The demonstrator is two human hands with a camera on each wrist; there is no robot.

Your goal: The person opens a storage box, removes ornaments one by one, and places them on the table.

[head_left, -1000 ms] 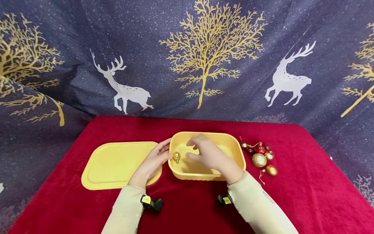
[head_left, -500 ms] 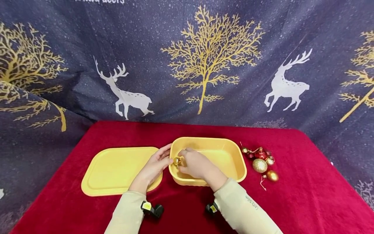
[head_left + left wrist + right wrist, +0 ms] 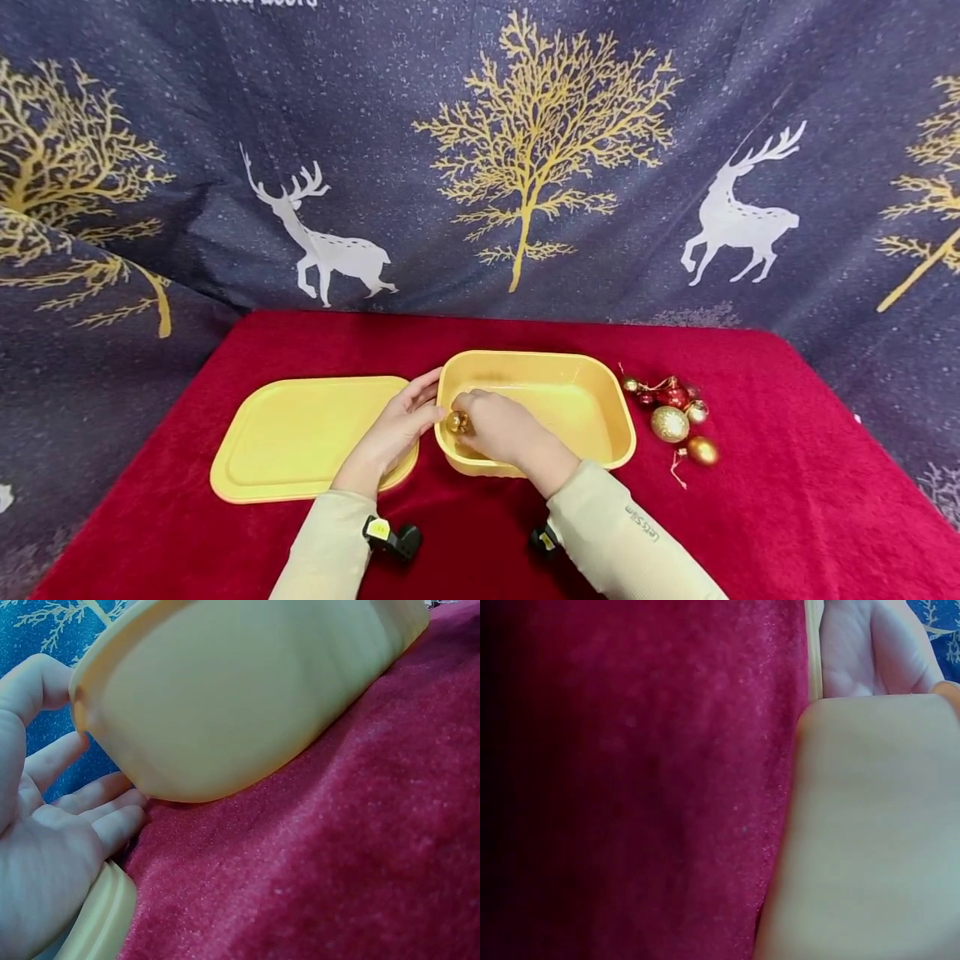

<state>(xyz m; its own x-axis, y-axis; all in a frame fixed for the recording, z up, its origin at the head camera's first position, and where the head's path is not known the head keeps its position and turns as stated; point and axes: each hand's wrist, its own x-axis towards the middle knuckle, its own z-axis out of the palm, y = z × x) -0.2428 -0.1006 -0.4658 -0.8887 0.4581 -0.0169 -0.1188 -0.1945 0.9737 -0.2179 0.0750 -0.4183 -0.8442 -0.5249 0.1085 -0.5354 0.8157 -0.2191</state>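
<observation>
A yellow box (image 3: 577,462) stands in the middle of the table in the head view. My left hand (image 3: 393,429) is at its left end, the thumb over the rim and the fingers against the outer wall; the left wrist view shows this hand (image 3: 52,817) beside the box wall (image 3: 225,697). Inside the box at the left, my right hand (image 3: 498,425) pinches a small gold bauble (image 3: 454,422); its fingertips are partly hidden. In the right wrist view the box's outer wall (image 3: 877,825) hides the right hand.
A yellow lid (image 3: 292,437) lies left of the box, partly under the left hand. Right of the box sit several baubles, among them a red one (image 3: 672,395), a glittery gold one (image 3: 670,424) and a smooth gold one (image 3: 702,451). Red cloth (image 3: 780,500) covers the table.
My right hand has moved left and down inside the box and taken hold of the gold bauble, which has shifted slightly. The left hand stays at the rim. The head view has tilted up a little.
</observation>
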